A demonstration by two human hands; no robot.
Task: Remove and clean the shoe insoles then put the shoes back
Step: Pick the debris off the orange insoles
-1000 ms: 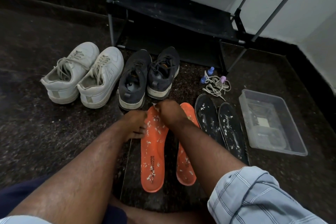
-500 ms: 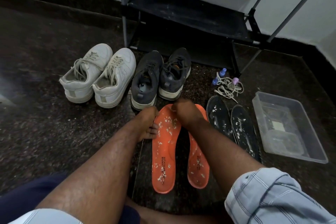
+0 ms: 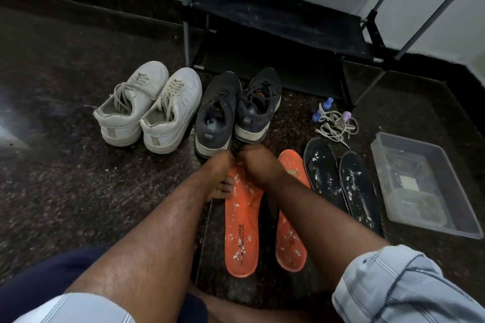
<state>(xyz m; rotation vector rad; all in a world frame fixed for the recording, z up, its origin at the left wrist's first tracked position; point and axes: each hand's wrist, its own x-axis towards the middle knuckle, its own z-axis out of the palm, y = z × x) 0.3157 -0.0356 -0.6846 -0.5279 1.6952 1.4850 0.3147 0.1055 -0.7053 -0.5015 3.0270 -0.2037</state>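
PROGRESS: four insoles out on the dark speckled floor (image 3: 78, 191), flecked white, cleaning unfinished, shoes not reshelved | PLACE: left flat orange foam insole (image 3: 242, 220) just before the dark grey sneakers (image 3: 237, 110) | HANDS: left hand (image 3: 219, 178) fingers curled at its toe edge; right hand (image 3: 258, 165) above that toe, grip hidden, cannot tell

The floor (image 3: 78, 178) looks like dark speckled stone, polished enough to carry a pale glare. On it, left of the dark shoes (image 3: 236, 110), the 2 white sneakers (image 3: 149, 110) look like smooth matt leather or its imitation with woven laces. The dark shoes are knitted cloth with paler rubbery soles. In front of them, 2 orange insoles (image 3: 242, 231) appear matt and foamy, flecked white. Right of those, the 2 black insoles (image 3: 338, 183) shine slightly. The tub (image 3: 433, 228) is clear plastic.
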